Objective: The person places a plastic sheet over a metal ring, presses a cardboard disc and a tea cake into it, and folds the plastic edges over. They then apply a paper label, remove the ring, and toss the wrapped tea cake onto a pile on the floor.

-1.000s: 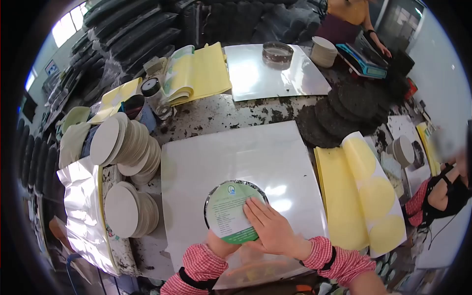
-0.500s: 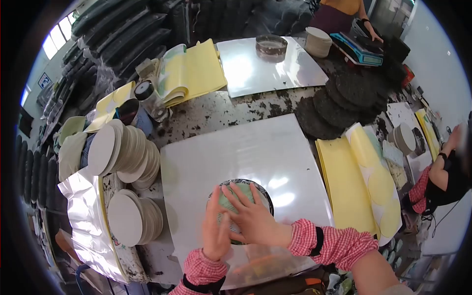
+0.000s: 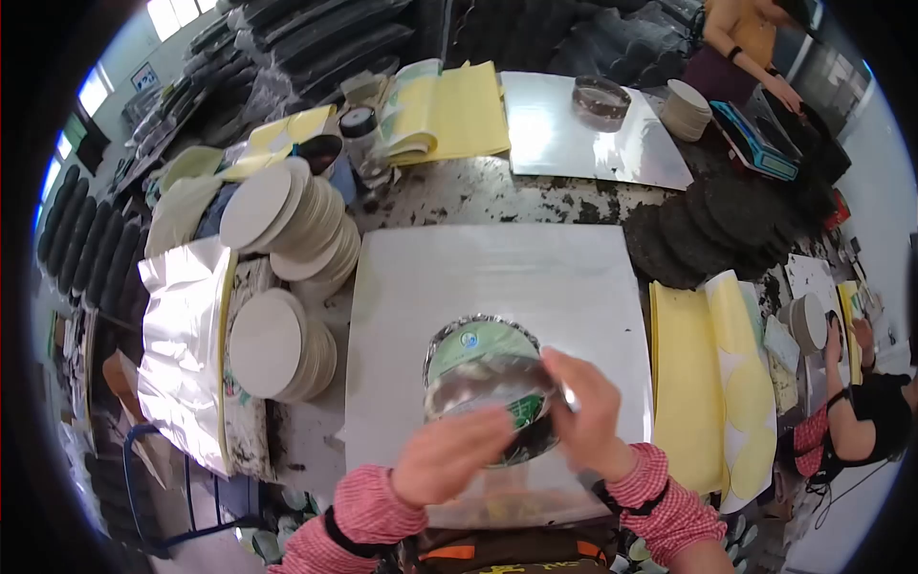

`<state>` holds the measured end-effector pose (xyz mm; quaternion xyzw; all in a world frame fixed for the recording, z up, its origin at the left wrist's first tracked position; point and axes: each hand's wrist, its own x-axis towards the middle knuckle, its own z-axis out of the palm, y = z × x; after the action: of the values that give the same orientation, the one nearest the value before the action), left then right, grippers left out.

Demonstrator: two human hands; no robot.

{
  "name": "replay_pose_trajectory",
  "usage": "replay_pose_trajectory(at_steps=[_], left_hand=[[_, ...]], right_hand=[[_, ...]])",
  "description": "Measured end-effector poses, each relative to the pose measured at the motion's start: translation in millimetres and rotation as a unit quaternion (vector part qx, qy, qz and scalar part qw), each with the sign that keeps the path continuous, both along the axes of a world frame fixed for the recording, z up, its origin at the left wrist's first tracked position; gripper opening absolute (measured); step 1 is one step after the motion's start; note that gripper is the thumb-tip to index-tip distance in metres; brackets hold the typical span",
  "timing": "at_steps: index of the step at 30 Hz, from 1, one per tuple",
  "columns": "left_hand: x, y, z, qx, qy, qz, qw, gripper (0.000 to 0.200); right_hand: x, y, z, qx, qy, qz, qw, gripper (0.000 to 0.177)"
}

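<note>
A tilted metal ring (image 3: 483, 381) stands over the round piece with a green label (image 3: 488, 340) on the metal sheet (image 3: 402, 287). My right hand (image 3: 588, 407) grips the ring's right side between thumb and fingers. Close to the ring's lower left side is my left hand (image 3: 454, 454), its fingers smeared by motion; whether it touches the ring is unclear. Below the ring, part of a dark, green-marked surface shows between my hands.
White disc stacks (image 3: 268, 344) stand at the left, yellow sheets (image 3: 684, 383) at the right. Dark round cakes (image 3: 708, 230) lie behind right. Another ring (image 3: 601, 103) sits on the far sheet (image 3: 545, 143). Two people work at the far right (image 3: 875, 411) and back right (image 3: 736, 48).
My hands, pressed flat over the green-labelled piece before, have moved apart. The right hand has taken hold of the ring, which is now tilted. The view has shifted.
</note>
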<state>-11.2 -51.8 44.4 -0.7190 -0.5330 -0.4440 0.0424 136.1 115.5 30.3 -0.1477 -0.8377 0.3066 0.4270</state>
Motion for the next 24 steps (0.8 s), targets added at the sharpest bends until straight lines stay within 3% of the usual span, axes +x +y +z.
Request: replay_pose_trajectory(at_steps=[1, 2, 4, 6, 9, 11, 13, 16, 18, 19, 21, 23, 24], left_hand=[[-2, -1, 2, -0.023, -0.325, 0.034, 0.945, 0.032], [-10, 6, 6, -0.038, -0.617, 0.068, 0.783, 0.031], [-46, 10, -73, -0.231, -0.487, 0.187, 0.821, 0.033], [-51, -11, -69, -0.240, -0.496, 0.229, 0.803, 0.038], [-86, -109, -37, -0.271, -0.473, 0.282, 0.789, 0.039], [-110, -201, -2, -0.441, -0.367, 0.204, 0.793, 0.032], [-107, -283, 20, -0.652, -0.402, 0.034, 0.642, 0.023], [-85, -313, 6, -0.670, -0.401, 0.111, 0.615, 0.019], [-78, -258, 4, -0.580, -0.362, 0.087, 0.725, 0.018], [-75, -233, -6, -0.577, -0.362, 0.077, 0.728, 0.018], [-72, -189, -26, -0.414, -0.063, 0.031, 0.907, 0.016], [-80, -180, -50, -0.427, -0.088, 0.012, 0.900, 0.015], [-84, -177, -58, -0.453, -0.110, 0.011, 0.885, 0.014]], right_hand=[[13, 2, -11, -0.074, -0.052, -0.057, 0.994, 0.032], [24, -1, -11, -0.078, -0.066, -0.046, 0.994, 0.032], [33, -19, -15, -0.352, -0.176, -0.036, 0.919, 0.030], [41, -23, -19, -0.344, -0.186, -0.015, 0.920, 0.029], [46, -25, -19, -0.369, -0.186, -0.016, 0.911, 0.024], [56, -18, -37, -0.348, -0.175, -0.016, 0.921, 0.021], [69, -13, -45, -0.335, -0.200, -0.021, 0.920, 0.021], [68, -18, -53, -0.314, -0.185, 0.010, 0.931, 0.031], [67, -22, -51, -0.334, -0.160, 0.006, 0.929, 0.045], [67, -27, -47, -0.328, -0.162, -0.002, 0.931, 0.045], [71, -35, -37, -0.313, -0.200, 0.080, 0.925, 0.062], [92, -32, -44, -0.095, -0.319, 0.131, 0.934, 0.073], [81, -46, -27, -0.007, -0.318, 0.119, 0.941, 0.056]])
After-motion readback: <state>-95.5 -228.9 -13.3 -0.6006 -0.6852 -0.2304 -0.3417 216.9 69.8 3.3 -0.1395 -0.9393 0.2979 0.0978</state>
